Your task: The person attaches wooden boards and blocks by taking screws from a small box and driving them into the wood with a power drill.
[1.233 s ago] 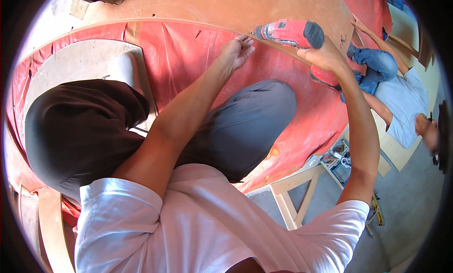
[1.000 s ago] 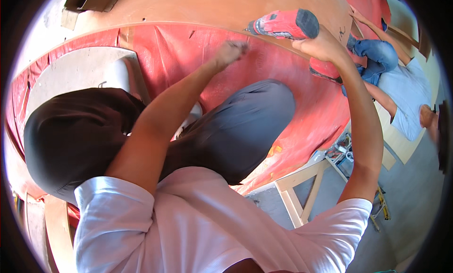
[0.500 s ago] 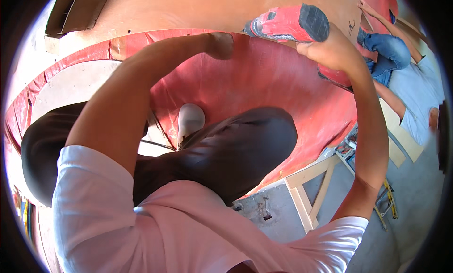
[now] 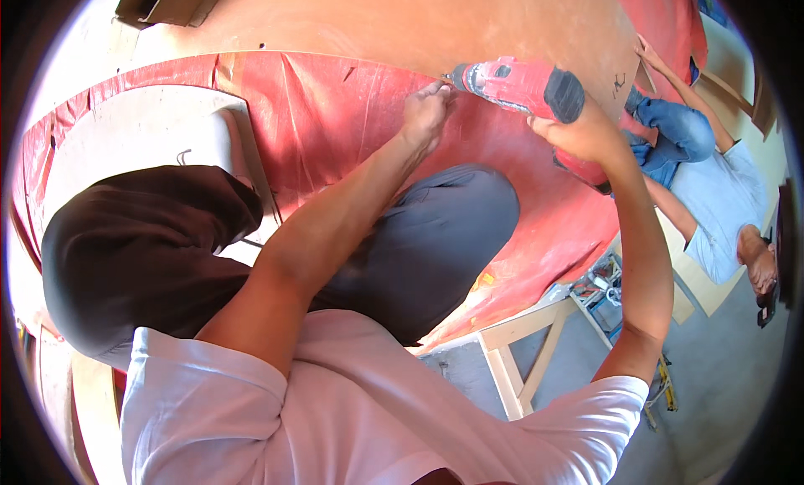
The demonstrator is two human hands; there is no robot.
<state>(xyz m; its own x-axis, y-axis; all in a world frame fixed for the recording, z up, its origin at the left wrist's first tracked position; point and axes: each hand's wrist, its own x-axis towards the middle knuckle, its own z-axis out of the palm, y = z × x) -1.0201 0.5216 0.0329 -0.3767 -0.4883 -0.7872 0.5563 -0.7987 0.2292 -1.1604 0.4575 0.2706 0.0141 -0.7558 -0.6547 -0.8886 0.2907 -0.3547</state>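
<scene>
Red cordless drill [image 4: 523, 87], black rear, tip at plywood edge [image 4: 352, 59]

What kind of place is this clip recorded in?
Probably a woodworking shop or building site. The right hand holds a red power drill against a large plywood sheet over red film-faced panels, with a timber frame below.
</scene>
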